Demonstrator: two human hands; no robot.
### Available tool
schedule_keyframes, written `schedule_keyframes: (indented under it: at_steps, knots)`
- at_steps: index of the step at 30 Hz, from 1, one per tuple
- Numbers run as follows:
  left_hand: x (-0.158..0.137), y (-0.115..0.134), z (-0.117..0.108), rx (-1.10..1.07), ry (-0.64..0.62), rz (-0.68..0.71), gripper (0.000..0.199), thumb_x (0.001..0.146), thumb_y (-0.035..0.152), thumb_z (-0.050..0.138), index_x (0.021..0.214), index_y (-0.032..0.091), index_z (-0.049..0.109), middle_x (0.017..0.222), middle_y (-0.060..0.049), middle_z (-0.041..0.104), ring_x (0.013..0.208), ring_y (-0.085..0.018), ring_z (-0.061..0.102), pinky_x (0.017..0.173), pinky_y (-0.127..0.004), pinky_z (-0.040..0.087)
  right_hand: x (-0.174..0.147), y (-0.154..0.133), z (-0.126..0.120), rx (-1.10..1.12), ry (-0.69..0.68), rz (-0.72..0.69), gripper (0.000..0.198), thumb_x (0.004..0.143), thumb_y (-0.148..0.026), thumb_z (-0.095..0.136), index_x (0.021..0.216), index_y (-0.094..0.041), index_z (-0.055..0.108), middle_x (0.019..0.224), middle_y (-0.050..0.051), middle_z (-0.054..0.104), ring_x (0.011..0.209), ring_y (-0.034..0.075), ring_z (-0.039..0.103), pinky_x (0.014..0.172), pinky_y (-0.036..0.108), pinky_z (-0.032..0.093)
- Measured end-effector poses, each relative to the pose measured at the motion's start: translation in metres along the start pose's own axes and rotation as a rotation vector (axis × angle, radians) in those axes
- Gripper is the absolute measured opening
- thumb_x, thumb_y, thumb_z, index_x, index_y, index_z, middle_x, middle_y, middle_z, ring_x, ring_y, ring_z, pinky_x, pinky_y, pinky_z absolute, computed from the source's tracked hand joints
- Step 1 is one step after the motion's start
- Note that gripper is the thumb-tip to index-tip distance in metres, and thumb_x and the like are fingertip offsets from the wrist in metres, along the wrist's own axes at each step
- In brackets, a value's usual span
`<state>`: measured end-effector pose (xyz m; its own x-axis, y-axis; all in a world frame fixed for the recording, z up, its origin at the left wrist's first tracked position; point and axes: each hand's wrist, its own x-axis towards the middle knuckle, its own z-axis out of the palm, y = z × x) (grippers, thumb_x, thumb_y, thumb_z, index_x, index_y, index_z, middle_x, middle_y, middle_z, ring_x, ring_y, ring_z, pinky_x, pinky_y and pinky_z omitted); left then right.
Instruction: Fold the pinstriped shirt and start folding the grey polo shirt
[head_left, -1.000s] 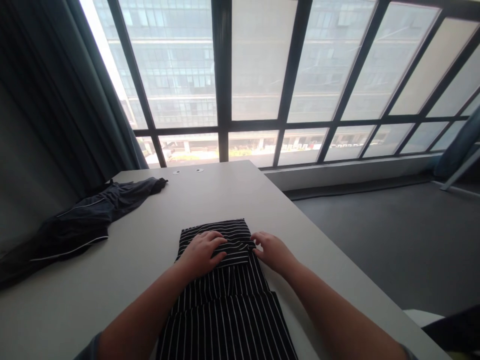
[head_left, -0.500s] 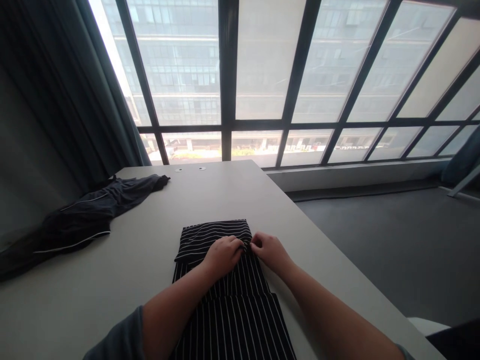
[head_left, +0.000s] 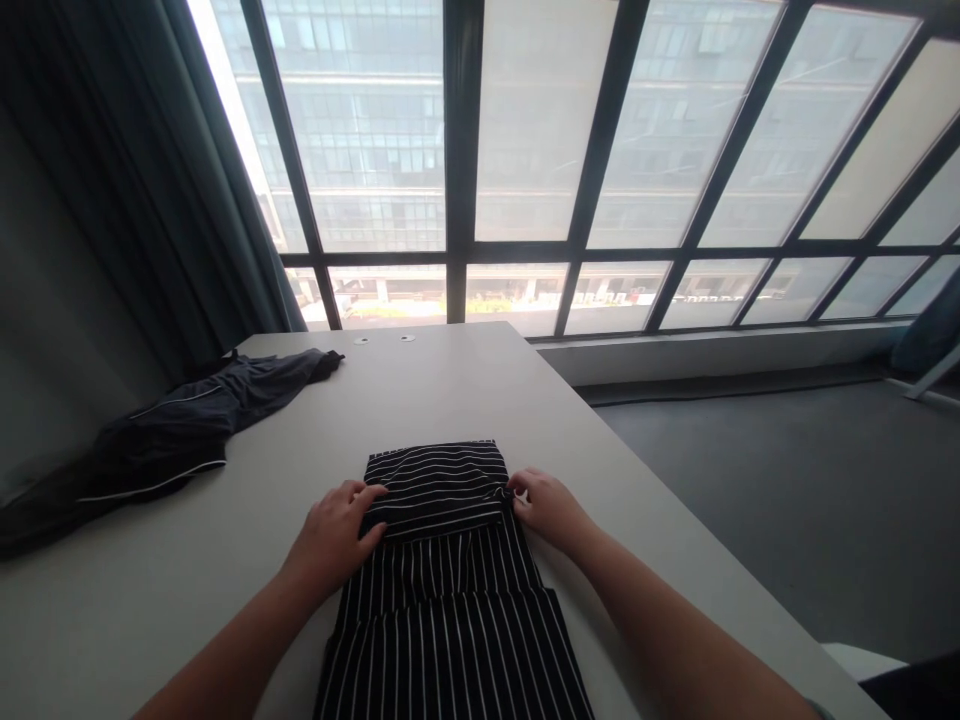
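Observation:
A black garment with thin white stripes (head_left: 442, 590) lies on the white table in front of me, its far part folded over so that the stripes there run crosswise. I cannot tell what kind of garment it is. At the left edge of the folded part rests my left hand (head_left: 337, 530), thumb and fingers apart on the cloth. Opposite it, my right hand (head_left: 547, 510) pinches the right edge, where the cloth is slightly bunched.
A dark garment with white piping (head_left: 217, 410) lies along the left side of the white table (head_left: 450, 385). Beyond it hangs a dark curtain (head_left: 150, 170). Large windows stand behind the table, and grey floor (head_left: 720, 460) shows at the right.
My left hand has moved from the right part of the fold to its left edge, and its fingers have spread. The right hand stays at the right edge.

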<state>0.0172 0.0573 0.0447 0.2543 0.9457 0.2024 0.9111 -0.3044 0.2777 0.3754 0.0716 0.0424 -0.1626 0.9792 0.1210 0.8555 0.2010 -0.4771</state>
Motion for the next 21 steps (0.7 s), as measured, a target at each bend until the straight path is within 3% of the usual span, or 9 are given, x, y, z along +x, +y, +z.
schedule_keyframes:
  at_steps: [4,10,15,18,21]
  knots:
    - [-0.015,-0.029,0.002,0.008,-0.062,-0.069,0.033,0.093,0.029,0.057,0.123,0.024,0.070,0.119,-0.009,0.071,0.112,-0.030,0.066,0.099,-0.045,0.051,-0.001,-0.002,0.004,0.062,0.053,-0.136,0.036,0.086,-0.006,0.062,0.116,-0.021,0.076,0.114,0.006,0.070,0.100,0.019,0.067,0.093,0.028,0.051]
    - [-0.011,-0.014,0.001,-0.076,-0.081,-0.091,0.020,0.095,0.023,0.050,0.102,0.023,0.068,0.102,-0.006,0.075,0.099,-0.026,0.070,0.090,-0.036,0.049,0.001,-0.002,0.014,0.021,-0.049,-0.151,0.026,0.086,-0.008,0.062,0.098,-0.020,0.081,0.099,0.005,0.075,0.090,0.019,0.069,0.086,0.028,0.052]
    - [-0.012,-0.018,-0.001,-0.154,-0.128,-0.163,0.019,0.094,0.026,0.052,0.100,0.024,0.070,0.096,-0.004,0.076,0.091,-0.024,0.071,0.079,-0.031,0.048,0.002,0.001,0.011,0.049,-0.085,-0.126,0.031,0.087,-0.011,0.059,0.104,-0.021,0.084,0.105,0.006,0.079,0.097,0.021,0.072,0.094,0.032,0.053]
    - [-0.013,-0.028,-0.002,-0.121,-0.095,-0.118,0.021,0.091,0.023,0.052,0.097,0.024,0.073,0.097,-0.005,0.076,0.093,-0.024,0.071,0.081,-0.032,0.050,0.002,0.004,0.008,0.101,-0.011,-0.131,0.032,0.088,-0.012,0.055,0.104,-0.020,0.082,0.107,0.006,0.079,0.100,0.022,0.073,0.097,0.034,0.053]
    - [-0.010,-0.035,0.000,-0.101,0.027,-0.059,0.026,0.095,0.028,0.049,0.097,0.023,0.075,0.104,-0.007,0.076,0.100,-0.026,0.071,0.090,-0.036,0.054,0.004,0.007,0.008,0.153,0.096,-0.139,0.029,0.094,-0.020,0.053,0.105,-0.020,0.080,0.107,0.008,0.077,0.098,0.023,0.072,0.094,0.036,0.056]
